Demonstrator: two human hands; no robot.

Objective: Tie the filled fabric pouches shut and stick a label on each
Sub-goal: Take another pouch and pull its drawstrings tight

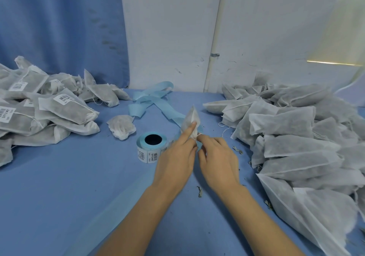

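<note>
**Pouch half-tied at the middle of the bench**

The pouch [191,120] stands upright between both hands near the centre of the blue bench [69,186], its gathered neck pointing down towards the person. The left hand [175,160] presses it with an outstretched forefinger along the fabric and seems to pinch the neck below; the right hand [217,156] is closed on the thin white drawstring [199,135] just at the neck. So both hands are grasping, neither one free.

I judge the knot to be in progress, not yet snug. To do it well, the left should hold the neck bunched tight so no filling slips out, while the right draws the string evenly and close against the fabric, not jerking a thread that looks fine enough to snap.

The label roll [151,147] sits just left of the hands, within easy reach for the next step. The untied pile [296,137] lies along the right edge, the labelled pile [39,113] at the left edge. One loose pouch [121,127] rests beside the roll.
</note>
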